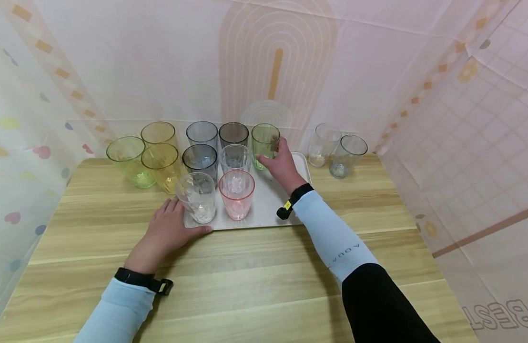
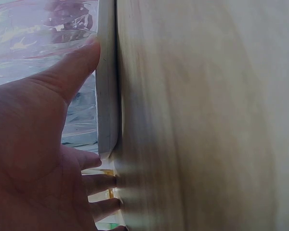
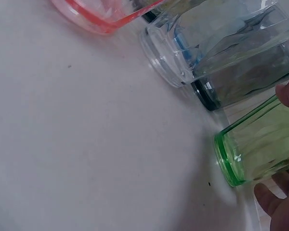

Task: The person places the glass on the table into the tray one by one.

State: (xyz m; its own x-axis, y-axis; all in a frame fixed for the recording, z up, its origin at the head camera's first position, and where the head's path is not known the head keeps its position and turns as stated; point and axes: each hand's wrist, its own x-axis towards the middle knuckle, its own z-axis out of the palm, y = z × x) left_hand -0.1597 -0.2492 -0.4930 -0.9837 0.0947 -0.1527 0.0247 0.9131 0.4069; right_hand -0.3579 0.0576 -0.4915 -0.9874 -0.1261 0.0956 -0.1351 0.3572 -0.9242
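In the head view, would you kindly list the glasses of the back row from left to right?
Yellow glass → blue-grey glass → dark grey glass → green glass, gripped by the right hand → clear glass → bluish glass, these last two off the tray.

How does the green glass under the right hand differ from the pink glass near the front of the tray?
The green glass is green-tinted and stands at the tray's far end; the pink glass is pink and stands near its front edge. The right hand grips the green glass; no hand touches the pink glass, though the left hand rests on the tray's front left corner nearby. Both are upright, see-through tumblers on the tray.
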